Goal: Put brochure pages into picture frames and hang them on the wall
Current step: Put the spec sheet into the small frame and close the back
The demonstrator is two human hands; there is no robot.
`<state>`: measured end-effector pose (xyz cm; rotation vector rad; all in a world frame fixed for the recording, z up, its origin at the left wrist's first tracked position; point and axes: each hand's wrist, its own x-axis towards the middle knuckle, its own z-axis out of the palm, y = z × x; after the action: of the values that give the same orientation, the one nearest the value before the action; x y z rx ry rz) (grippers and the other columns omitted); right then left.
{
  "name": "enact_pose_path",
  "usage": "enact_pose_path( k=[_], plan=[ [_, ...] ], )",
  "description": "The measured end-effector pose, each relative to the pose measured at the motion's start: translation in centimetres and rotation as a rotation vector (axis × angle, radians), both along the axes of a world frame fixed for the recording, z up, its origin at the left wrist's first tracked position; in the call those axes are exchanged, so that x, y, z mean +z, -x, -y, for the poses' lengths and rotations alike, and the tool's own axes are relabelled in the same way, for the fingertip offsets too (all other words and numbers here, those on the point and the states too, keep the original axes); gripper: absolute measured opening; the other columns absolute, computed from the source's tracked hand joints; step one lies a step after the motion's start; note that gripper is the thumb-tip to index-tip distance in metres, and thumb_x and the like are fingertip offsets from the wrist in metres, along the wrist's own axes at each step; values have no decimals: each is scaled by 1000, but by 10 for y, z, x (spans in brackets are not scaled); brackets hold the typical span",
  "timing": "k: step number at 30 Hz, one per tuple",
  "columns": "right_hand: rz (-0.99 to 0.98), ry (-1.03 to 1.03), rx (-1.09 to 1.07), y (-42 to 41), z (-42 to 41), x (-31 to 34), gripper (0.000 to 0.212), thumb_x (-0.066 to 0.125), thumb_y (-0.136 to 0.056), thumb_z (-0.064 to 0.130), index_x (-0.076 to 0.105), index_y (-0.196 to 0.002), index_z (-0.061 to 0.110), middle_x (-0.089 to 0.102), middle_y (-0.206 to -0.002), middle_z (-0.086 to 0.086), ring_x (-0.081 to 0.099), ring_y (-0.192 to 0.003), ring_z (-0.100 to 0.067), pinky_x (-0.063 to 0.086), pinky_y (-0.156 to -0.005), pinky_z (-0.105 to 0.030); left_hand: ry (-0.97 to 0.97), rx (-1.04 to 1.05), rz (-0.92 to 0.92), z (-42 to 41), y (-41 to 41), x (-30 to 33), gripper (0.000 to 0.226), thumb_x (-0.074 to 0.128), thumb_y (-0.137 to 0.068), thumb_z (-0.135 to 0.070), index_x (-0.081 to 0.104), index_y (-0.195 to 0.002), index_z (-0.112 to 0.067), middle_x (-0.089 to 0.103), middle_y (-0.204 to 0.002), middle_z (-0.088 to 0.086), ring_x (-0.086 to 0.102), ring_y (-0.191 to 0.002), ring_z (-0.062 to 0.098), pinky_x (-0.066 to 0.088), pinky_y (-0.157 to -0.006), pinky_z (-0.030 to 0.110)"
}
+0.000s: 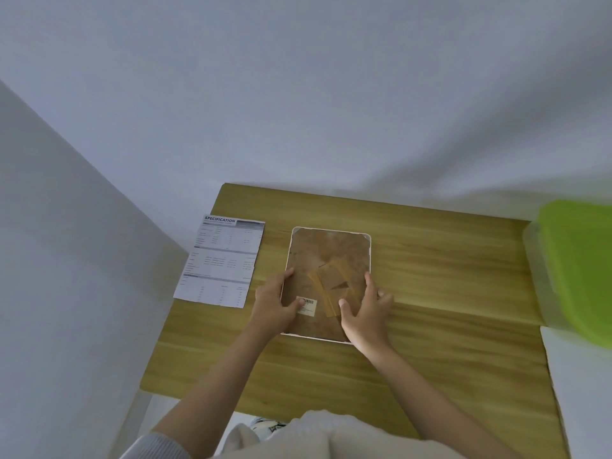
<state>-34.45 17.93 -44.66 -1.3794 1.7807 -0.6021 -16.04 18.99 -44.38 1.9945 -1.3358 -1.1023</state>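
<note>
A picture frame [326, 256] lies face down on the wooden table [430, 276], its brown backing board up, with a fold-out stand and a barcode sticker [308, 306] on it. My left hand [275, 306] grips the frame's left edge, thumb on the backing by the sticker. My right hand [366, 313] grips the right edge, thumb on the backing near the stand. A printed brochure page [220, 263] headed "SPECIFICATION" lies flat to the left of the frame, hanging a little over the table's left edge.
A plain white wall [298, 94] rises behind the table, and a white panel [66, 260] stands to the left. A green-lidded plastic box [576, 266] sits at the table's right edge. My lap in light clothing shows at the bottom.
</note>
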Motion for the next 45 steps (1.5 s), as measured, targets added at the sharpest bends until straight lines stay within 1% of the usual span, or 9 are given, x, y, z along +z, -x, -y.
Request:
enact_pose_path(
  k=[4, 7, 11, 14, 16, 19, 22, 34, 45],
  plan=[
    [-103, -30, 12, -3, 9, -2, 76, 61, -86, 30, 18, -149, 22, 26, -129, -12, 31, -120, -27, 28, -104, -37, 47, -7, 33, 2, -5, -6, 67, 73, -75, -30, 43, -134, -29, 57, -120, -5, 49, -111, 22, 47, -94, 44],
    [-152, -47, 22, -3, 11, -4, 76, 62, -86, 34, 19, -148, 21, 28, -127, -12, 29, -122, -29, 26, -105, -36, 77, -29, 53, 2, -10, -12, 65, 72, -76, -33, 44, -134, -27, 57, -122, -6, 51, -110, 20, 48, -92, 38],
    [-147, -49, 20, 0, 13, -6, 78, 65, -83, 34, 23, -147, 20, 30, -127, -13, 31, -121, -28, 27, -103, -35, 133, -75, 94, -2, -11, -17, 66, 70, -80, -34, 41, -138, -25, 50, -134, -8, 45, -109, 15, 38, -90, 24],
    [-120, -48, 1, 3, 26, -3, 72, 66, -83, 32, 30, -144, 19, 30, -128, -12, 31, -123, -26, 29, -103, -34, 156, -101, 108, -6, -12, -19, 68, 67, -82, -38, 34, -141, -30, 38, -145, -14, 43, -109, 14, 42, -96, 32],
    [-126, -22, -5, 7, 42, -1, 65, 66, -84, 32, 37, -140, 18, 32, -126, -12, 32, -123, -27, 28, -103, -33, 152, -127, 95, -7, -14, -17, 79, 68, -75, -50, 31, -143, -31, 33, -146, -19, 41, -110, 13, 42, -97, 34],
    [-151, -20, 49, 13, 72, 6, 58, 64, -85, 33, 41, -136, 19, 34, -123, -10, 33, -124, -27, 28, -105, -33, 102, -222, 92, -8, -18, -13, 119, 70, -48, -74, 18, -147, -33, 20, -150, -21, 33, -116, 10, 33, -99, 29],
    [-219, -13, 130, 16, 99, 12, 59, 62, -85, 36, 41, -136, 15, 34, -122, -10, 30, -124, -27, 28, -105, -33, 69, -288, 124, -8, -21, -11, 137, 73, -34, -76, 8, -148, -36, 11, -152, -24, 27, -119, 8, 29, -103, 29],
    [-368, -78, 255, 12, 133, 24, 68, 80, -68, 44, 52, -118, 8, 40, -124, -9, 37, -121, -29, 39, -96, -35, 45, -284, 169, -11, -19, -6, 138, 70, -34, -79, 5, -148, -36, 7, -149, -29, 25, -118, 7, 33, -104, 35],
    [-439, -90, 347, 16, 137, 29, 73, 80, -67, 45, 52, -121, 6, 40, -125, -11, 34, -123, -30, 37, -98, -36, 40, -287, 170, -10, -17, -3, 137, 71, -35, -78, 4, -147, -39, 4, -148, -32, 26, -119, 7, 32, -103, 36]
  ],
)
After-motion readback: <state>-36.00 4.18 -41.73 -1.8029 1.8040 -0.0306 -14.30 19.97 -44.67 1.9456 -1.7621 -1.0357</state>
